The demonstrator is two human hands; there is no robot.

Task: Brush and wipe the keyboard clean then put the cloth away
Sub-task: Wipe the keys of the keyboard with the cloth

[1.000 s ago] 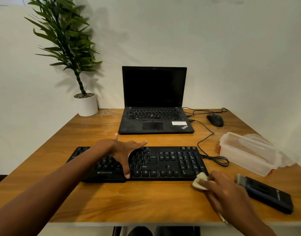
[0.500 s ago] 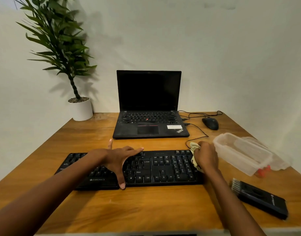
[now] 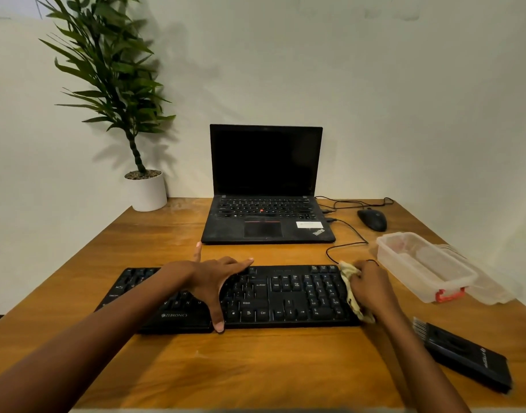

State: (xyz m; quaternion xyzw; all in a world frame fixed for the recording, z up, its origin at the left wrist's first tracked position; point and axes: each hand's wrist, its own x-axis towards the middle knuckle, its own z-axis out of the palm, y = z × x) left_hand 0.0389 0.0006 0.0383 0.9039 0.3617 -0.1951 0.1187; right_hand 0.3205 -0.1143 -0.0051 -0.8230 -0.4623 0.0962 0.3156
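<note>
A black keyboard [image 3: 288, 293] lies crosswise on the wooden tabletop [image 3: 255, 371], near the front edge. The left hand [image 3: 212, 278] lies flat on its middle with the fingers spread. The thumb reaches over the near edge to the wood, one finger points along the far edge, and another lifts off toward the laptop [image 3: 266, 186]. It holds nothing and only presses down on the keys. The right hand [image 3: 373, 289] is at the keyboard's right end, its fingers curled round a pale yellow cloth [image 3: 351, 299]. The cloth is bunched between the palm and the number pad, running from the far corner of the keyboard down to the near corner. To the right of that hand, near the front edge, a flat black brush [image 3: 464, 356] lies on the wood with its bristles pointing away from the person, apart from the keyboard. Beyond the brush stands a clear plastic box [image 3: 425, 268] with a red clasp, and a clear lid [image 3: 491, 286] sits against its right side. The laptop stands open behind the keyboard, its screen dark. A black mouse [image 3: 372, 219] sits to its right, and a thin cable [image 3: 343, 245] loops from the laptop's side toward the keyboard's far right corner. A leafy plant [image 3: 112, 73] in a white pot [image 3: 147, 192] stands at the back left corner against the pale wall.
</note>
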